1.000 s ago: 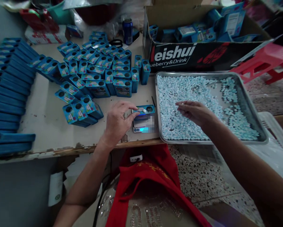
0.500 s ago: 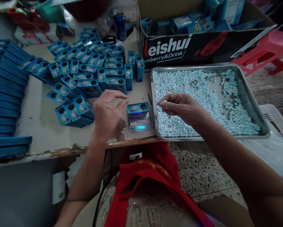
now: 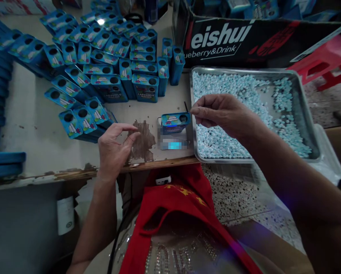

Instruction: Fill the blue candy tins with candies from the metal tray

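Observation:
A blue candy tin (image 3: 174, 123) stands upright on a small scale with a glowing cyan display (image 3: 174, 145), a dark round hole in its lid. My right hand (image 3: 218, 112) is pinched, thumb against fingers, just right of the tin, above the edge of a metal tray (image 3: 193, 152). Whatever the fingertips hold is too small or hidden to make out. Small pale blue candies (image 3: 227, 140) cover much of the tray. To the left of the scale, my left hand (image 3: 114, 146) hovers over the table, thumb and index finger apart, with nothing between them.
Several blue tins (image 3: 113, 89) with holes in their lids stand grouped at the left and back. More tins lie stacked along the far left (image 3: 5, 165). A black carton (image 3: 216, 42) of tins stands behind the tray, with a red stool (image 3: 324, 61) to its right.
The view has tilted down and shifted. My left hand has drawn away from the tin to the left, and my right hand has come nearer the tin's holed end.

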The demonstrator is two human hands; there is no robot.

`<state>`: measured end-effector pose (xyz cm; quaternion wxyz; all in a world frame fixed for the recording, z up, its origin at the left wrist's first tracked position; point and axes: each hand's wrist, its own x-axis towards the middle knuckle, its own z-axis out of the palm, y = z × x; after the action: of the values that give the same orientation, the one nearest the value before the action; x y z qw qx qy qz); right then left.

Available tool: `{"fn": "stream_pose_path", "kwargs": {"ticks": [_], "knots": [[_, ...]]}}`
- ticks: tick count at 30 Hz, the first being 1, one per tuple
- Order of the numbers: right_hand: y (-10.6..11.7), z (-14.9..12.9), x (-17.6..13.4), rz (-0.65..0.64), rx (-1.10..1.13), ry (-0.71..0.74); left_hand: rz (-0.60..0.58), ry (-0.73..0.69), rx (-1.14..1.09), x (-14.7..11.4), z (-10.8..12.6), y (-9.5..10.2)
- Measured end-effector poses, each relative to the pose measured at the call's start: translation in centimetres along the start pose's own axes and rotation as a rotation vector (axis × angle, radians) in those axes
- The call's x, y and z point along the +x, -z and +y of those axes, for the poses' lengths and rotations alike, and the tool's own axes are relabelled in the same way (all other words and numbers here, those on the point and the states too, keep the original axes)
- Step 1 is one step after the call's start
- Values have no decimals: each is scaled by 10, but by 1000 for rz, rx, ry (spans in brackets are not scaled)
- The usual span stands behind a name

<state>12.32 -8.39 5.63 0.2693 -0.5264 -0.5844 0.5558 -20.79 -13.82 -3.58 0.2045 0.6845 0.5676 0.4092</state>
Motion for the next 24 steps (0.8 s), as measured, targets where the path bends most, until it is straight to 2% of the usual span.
{"fn": "stream_pose_path", "kwargs": {"ticks": [7,13,16,19,20,22,24], "knots": [[-7,1,7,16,61,30,-10,98,-19,-8,-8,-3],[-18,10,12,38,106,62,-22,82,-67,-7,-1,-10],[-22,11,15,39,108,24,-24,39,-129,1,6,-17],[-18,10,16,110,211,11,-19,-93,-120,19,21,-33],[-15,10,14,157,263,8,-36,-153,-79,26,30,-41],[-9,12,7,279,336,-18,-144,-262,52,37,53,-57],[-1,20,-3,403,296,-78,-347,-322,201,43,77,-71]]}}
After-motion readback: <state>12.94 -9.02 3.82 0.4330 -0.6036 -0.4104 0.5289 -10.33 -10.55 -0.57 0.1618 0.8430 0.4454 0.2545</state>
